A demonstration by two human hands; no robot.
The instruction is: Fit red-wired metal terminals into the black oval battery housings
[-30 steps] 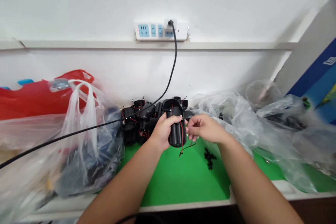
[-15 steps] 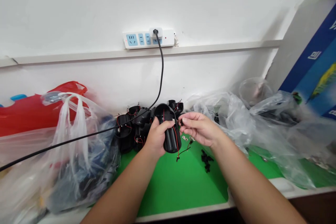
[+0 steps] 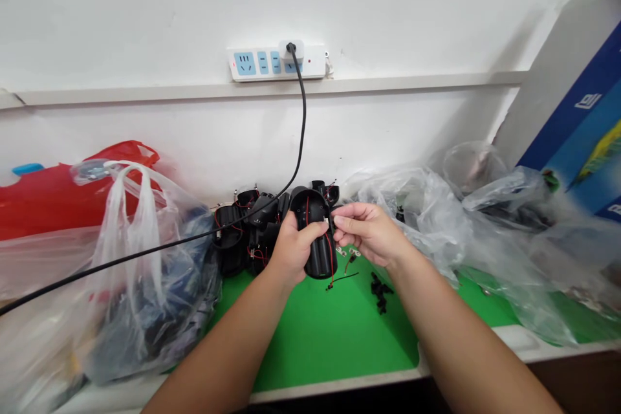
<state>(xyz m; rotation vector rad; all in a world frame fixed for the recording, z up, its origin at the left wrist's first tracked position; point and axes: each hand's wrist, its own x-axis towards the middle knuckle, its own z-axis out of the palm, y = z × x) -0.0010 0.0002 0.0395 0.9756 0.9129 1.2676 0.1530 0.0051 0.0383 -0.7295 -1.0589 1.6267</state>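
Observation:
My left hand (image 3: 292, 247) is closed round a black plastic housing (image 3: 320, 257), its thumb pressed inside near a small white part. Red wires run down the housing, and a red and a black wire end hang out at its lower end. At the housing's right edge, my right hand (image 3: 366, 231) pinches with thumb and forefinger; whatever lies between the fingertips is mostly hidden. Behind my left hand several similar black housings (image 3: 230, 239) with red wires lie heaped. Small metal pieces (image 3: 356, 252) and a little pile of black plastic parts (image 3: 380, 292) rest on the green mat (image 3: 334, 343).
A black cable (image 3: 303, 123) runs from the power strip (image 3: 252, 63) on the wall, across the heap, to the left. Clear plastic bags (image 3: 145, 297) stand left, one filled, beside a red bag (image 3: 53, 200). More clear plastic (image 3: 431, 207) and a blue box (image 3: 577, 136) are at right.
My right fingertips have come up against the housing's right edge, and the dark piece seen in them before is now mostly hidden. The left hand keeps its hold. The view has shifted slightly.

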